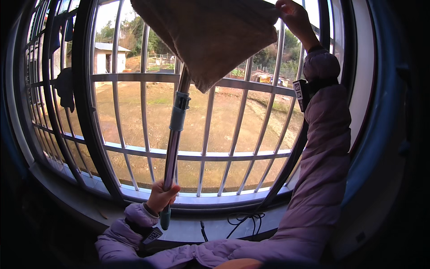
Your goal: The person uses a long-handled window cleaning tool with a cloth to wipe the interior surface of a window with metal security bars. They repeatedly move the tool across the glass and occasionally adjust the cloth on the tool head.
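Observation:
My left hand is wrapped around the lower part of a metal telescopic pole, just above its teal end cap. A grey-blue plastic locking collar sits partway up the pole, which leans slightly right toward its top. Over the upper end hangs a brown-grey cloth, its lower corner drooping beside the pole. With thumb and fingers, my right hand pinches the cloth's right edge, high in the view. The cloth hides the pole's top, and the picture's upper rim cuts the cloth off.
Metal security bars cross the window behind the pole. A thin black cable lies coiled on the windowsill. Dark cloth items hang at the left. At the right is a blue curtain. Outside lie a yard and a small shed.

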`<move>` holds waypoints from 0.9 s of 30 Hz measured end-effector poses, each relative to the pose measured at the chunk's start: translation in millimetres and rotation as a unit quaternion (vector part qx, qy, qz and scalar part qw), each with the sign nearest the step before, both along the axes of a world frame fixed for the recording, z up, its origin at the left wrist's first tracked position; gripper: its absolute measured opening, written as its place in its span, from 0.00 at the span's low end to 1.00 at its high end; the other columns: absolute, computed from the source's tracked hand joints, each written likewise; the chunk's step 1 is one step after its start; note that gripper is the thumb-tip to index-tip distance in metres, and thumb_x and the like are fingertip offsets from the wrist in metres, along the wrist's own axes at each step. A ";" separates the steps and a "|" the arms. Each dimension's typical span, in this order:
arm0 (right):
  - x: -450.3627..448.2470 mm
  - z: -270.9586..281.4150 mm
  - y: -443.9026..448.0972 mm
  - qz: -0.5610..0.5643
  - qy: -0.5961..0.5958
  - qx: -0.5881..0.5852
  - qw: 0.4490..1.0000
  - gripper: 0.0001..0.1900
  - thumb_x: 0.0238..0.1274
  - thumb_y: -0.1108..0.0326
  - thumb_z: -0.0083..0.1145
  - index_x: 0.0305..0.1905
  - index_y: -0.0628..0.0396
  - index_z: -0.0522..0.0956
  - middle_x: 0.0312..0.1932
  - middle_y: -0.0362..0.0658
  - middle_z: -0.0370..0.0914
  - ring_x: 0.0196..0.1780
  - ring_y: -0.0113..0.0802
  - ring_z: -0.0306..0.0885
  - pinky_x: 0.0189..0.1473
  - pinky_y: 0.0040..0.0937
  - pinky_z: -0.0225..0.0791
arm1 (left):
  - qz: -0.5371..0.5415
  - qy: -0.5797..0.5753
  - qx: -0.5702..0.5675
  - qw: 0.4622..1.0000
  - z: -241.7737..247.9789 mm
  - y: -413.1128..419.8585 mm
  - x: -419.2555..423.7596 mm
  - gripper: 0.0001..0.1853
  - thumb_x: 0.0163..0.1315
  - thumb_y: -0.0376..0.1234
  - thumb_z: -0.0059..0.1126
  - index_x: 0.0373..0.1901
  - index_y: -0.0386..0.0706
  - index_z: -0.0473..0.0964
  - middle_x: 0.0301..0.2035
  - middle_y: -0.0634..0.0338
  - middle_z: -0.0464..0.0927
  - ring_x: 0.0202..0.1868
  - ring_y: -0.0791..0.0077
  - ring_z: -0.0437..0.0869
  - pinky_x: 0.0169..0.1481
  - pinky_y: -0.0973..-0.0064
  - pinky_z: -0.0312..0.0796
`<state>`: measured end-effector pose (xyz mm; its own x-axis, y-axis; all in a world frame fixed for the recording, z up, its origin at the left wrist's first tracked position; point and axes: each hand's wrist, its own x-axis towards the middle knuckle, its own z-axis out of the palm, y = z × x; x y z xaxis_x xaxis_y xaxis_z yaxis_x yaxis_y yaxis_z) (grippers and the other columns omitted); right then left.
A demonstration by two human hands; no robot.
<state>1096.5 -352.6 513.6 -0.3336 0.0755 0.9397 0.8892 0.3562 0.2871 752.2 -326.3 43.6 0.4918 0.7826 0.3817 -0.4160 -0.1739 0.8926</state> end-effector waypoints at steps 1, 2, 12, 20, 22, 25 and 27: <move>-5.1 1.1 -4.7 -0.036 0.016 0.008 0.999 0.07 0.51 0.68 0.56 0.36 0.55 0.77 0.27 0.44 0.78 0.34 0.32 0.77 0.38 0.28 0.69 | 0.005 0.008 0.000 1.000 0.2 0.0 5.2 0.14 0.57 0.39 0.60 0.22 0.44 0.66 0.12 0.67 0.67 0.12 0.85 0.67 0.15 0.86 0.59; -14.9 1.7 -1.7 -0.009 0.024 0.050 0.998 0.08 0.49 0.67 0.52 0.33 0.58 0.76 0.25 0.47 0.78 0.32 0.36 0.78 0.37 0.30 0.70 | -0.001 0.007 -0.004 1.000 0.4 -0.7 9.5 0.14 0.57 0.39 0.60 0.22 0.44 0.66 0.12 0.67 0.67 0.12 0.85 0.66 0.15 0.86 0.59; -48.9 6.3 28.6 0.139 0.136 0.215 0.957 0.05 0.54 0.69 0.49 0.34 0.56 0.73 0.29 0.48 0.76 0.34 0.46 0.75 0.38 0.39 0.67 | 0.013 0.018 -0.032 0.999 6.7 2.9 51.9 0.14 0.57 0.38 0.60 0.20 0.43 0.69 0.11 0.67 0.67 0.12 0.85 0.68 0.16 0.85 0.60; -36.5 0.0 40.6 -0.335 0.118 0.284 0.891 0.09 0.59 0.62 0.49 0.41 0.50 0.74 0.37 0.44 0.69 0.39 0.42 0.73 0.37 0.37 0.69 | 0.002 0.027 -0.037 0.999 3.6 12.6 64.1 0.12 0.58 0.35 0.59 0.19 0.41 0.71 0.11 0.65 0.68 0.12 0.83 0.67 0.17 0.83 0.58; -43.2 -6.4 36.6 -0.341 0.104 0.268 0.895 0.08 0.59 0.63 0.47 0.41 0.51 0.72 0.37 0.45 0.69 0.36 0.40 0.77 0.32 0.35 0.73 | -0.005 0.032 -0.035 0.999 -0.3 12.8 63.9 0.11 0.59 0.33 0.58 0.20 0.40 0.72 0.11 0.64 0.68 0.12 0.82 0.67 0.17 0.82 0.59; -49.9 -14.4 30.3 -0.342 0.117 0.212 0.908 0.11 0.59 0.64 0.46 0.46 0.52 0.70 0.35 0.47 0.69 0.31 0.43 0.79 0.27 0.37 0.73 | -0.016 0.040 -0.037 0.998 -3.8 10.4 63.8 0.12 0.59 0.33 0.57 0.19 0.40 0.72 0.11 0.64 0.68 0.12 0.82 0.67 0.17 0.82 0.59; -50.5 -12.9 27.1 -0.352 0.110 0.202 0.907 0.14 0.59 0.65 0.46 0.50 0.51 0.68 0.34 0.49 0.70 0.29 0.44 0.79 0.25 0.37 0.73 | -0.019 0.048 -0.043 0.998 -3.1 9.1 65.0 0.11 0.59 0.33 0.57 0.19 0.40 0.72 0.11 0.64 0.68 0.12 0.81 0.67 0.17 0.82 0.59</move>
